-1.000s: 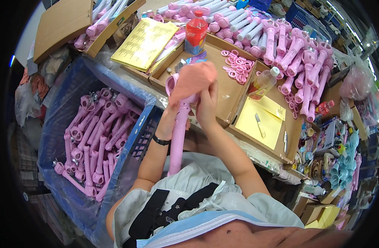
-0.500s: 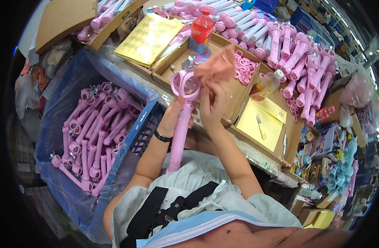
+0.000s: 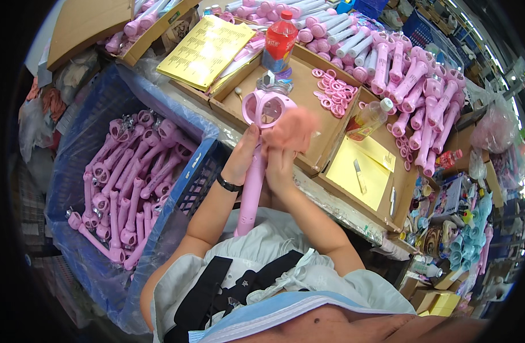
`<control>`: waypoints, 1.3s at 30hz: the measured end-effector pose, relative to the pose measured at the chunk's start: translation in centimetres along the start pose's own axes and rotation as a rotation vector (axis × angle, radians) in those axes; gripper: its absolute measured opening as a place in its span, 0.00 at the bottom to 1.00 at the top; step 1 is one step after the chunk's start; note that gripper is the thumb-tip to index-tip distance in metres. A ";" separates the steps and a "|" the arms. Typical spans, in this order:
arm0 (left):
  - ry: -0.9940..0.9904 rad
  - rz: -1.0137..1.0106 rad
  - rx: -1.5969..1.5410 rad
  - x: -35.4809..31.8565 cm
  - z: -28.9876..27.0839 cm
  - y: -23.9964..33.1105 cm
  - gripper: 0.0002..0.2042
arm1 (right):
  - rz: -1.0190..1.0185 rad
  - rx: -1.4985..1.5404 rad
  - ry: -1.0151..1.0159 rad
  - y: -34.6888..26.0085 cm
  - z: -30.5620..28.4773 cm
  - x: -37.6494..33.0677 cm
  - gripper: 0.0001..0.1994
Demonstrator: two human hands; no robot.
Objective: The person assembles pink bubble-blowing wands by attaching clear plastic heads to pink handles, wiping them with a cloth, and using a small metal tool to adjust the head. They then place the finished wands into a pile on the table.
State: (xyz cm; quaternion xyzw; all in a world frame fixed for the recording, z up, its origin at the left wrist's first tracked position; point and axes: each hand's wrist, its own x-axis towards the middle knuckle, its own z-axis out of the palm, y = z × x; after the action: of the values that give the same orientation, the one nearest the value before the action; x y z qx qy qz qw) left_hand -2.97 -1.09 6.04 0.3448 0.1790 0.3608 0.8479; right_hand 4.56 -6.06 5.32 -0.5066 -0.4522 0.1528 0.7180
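A pink toy wand (image 3: 252,183) with a round open head and a small silver crown on top stands upright in front of me. My left hand (image 3: 242,155) grips its shaft just below the head. My right hand (image 3: 281,164) holds a peach-pink cloth (image 3: 291,130) against the right side of the wand's head. The wand's lower end rests near my lap.
A blue crate (image 3: 188,188) at my left holds several pink wands. Cardboard trays (image 3: 322,154) ahead carry pink rings (image 3: 333,94), a red-capped bottle (image 3: 279,43), a small yellow bottle (image 3: 367,119), yellow sheets (image 3: 208,50) and rows of finished wands (image 3: 411,74).
The cloth has come off the wand's head and moved to its right side, so the ring-shaped head now shows. The wand stays upright in my left hand.
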 end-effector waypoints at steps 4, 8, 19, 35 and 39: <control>0.108 -0.079 0.172 -1.0 -0.3 0.8 0.25 | 0.239 0.091 -0.202 -0.2 -1.1 -4.6 0.07; 0.081 0.004 0.208 -1.7 0.4 0.8 0.25 | 0.262 0.105 -0.238 -0.3 -1.7 -4.8 0.06; 0.146 0.195 0.004 -0.4 1.0 0.1 0.24 | 0.510 0.096 -0.313 -2.9 -2.4 0.3 0.08; -0.211 0.228 -0.702 2.6 1.1 4.5 0.34 | 0.864 0.645 -0.749 -2.9 -6.8 -6.5 0.24; -0.298 0.210 -0.538 3.0 0.5 4.1 0.36 | 0.978 0.756 -0.401 -1.6 -6.9 -6.9 0.16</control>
State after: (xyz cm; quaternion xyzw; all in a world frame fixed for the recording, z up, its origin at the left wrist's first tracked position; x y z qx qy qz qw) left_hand -2.64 2.98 9.10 0.1742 -0.0856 0.4263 0.8835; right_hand 5.98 -15.46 2.73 -0.3280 -0.2096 0.7024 0.5958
